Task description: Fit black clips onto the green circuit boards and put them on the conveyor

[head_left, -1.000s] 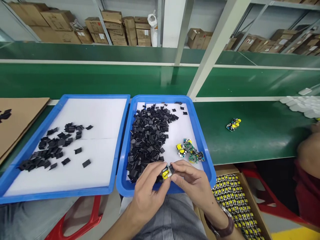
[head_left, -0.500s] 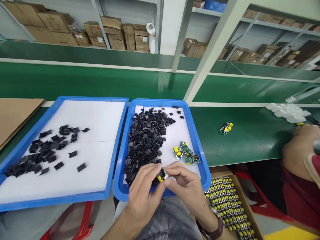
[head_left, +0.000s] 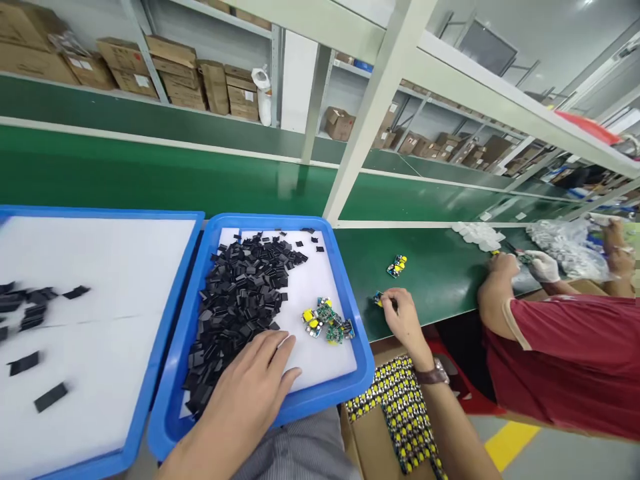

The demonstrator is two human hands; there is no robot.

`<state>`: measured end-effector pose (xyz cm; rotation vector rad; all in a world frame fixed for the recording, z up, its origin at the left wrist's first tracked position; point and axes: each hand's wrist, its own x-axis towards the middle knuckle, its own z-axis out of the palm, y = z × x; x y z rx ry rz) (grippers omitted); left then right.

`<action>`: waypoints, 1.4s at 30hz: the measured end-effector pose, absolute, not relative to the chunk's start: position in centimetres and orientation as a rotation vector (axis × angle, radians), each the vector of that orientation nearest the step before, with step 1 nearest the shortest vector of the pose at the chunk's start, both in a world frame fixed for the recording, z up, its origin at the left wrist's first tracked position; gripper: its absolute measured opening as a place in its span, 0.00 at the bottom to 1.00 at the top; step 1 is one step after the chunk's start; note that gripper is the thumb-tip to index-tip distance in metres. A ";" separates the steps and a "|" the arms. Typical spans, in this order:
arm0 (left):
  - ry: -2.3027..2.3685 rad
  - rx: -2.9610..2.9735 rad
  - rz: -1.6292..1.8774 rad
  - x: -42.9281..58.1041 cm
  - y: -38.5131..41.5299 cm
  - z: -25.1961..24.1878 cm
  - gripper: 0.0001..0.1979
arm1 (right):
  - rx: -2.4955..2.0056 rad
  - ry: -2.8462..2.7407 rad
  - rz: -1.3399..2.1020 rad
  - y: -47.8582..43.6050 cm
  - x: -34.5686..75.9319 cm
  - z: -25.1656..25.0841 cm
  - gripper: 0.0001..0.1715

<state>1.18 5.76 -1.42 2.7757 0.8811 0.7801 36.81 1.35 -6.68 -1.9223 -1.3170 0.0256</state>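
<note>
My left hand (head_left: 257,377) lies flat in the blue tray (head_left: 360,360), fingers stretched out at the near edge of a heap of black clips (head_left: 240,293). My right hand (head_left: 403,317) reaches right over the green belt (head_left: 440,280) and pinches a small circuit board with a yellow part (head_left: 381,299) just above the belt. Another such board (head_left: 397,265) lies on the belt a little farther off. A few green boards with yellow parts (head_left: 327,320) sit in the tray between my hands.
A second blue tray (head_left: 100,280) with scattered black clips stands at the left. A cardboard box of yellow-topped boards (head_left: 400,413) sits below the belt's edge. At the right a person in a red shirt (head_left: 570,360) works at white parts (head_left: 477,233).
My hands have parted: the right one carried the small board out of the tray onto the belt, the left dropped flat into the tray. The view swung right.
</note>
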 end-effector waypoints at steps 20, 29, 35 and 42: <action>0.937 2.608 0.519 2.1 6.6 0.6 0.25 | -1.329 -2.221 0.340 8.6 26.8 -0.4 0.11; 0.996 1.538 0.755 -1.7 2.7 -1.0 0.18 | -1.372 -2.494 0.432 13.7 21.9 -2.0 0.07; 0.965 1.168 0.920 -2.6 3.1 -0.7 0.18 | -1.524 -2.418 0.430 12.8 23.0 -1.7 0.17; 0.930 1.119 0.900 -2.7 3.7 -0.4 0.17 | -1.557 -2.390 0.467 12.8 22.2 -1.5 0.06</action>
